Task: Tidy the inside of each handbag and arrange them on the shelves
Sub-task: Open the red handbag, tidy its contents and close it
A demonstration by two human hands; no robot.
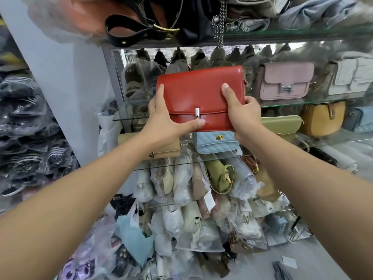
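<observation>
A red leather handbag with a silver clasp is held up in front of the glass shelves, its flap closed. My left hand grips its left edge, thumb across the lower front near the clasp. My right hand grips the right edge, thumb on the front and fingers behind. Behind and below the red bag stand a light blue quilted bag and a beige bag on a lower glass shelf.
A pink bag, a white bag, a mustard bag and an olive bag stand on shelves at right. Black bags sit on the top shelf. Plastic-wrapped bags pile below; wrapped shoes stack at left.
</observation>
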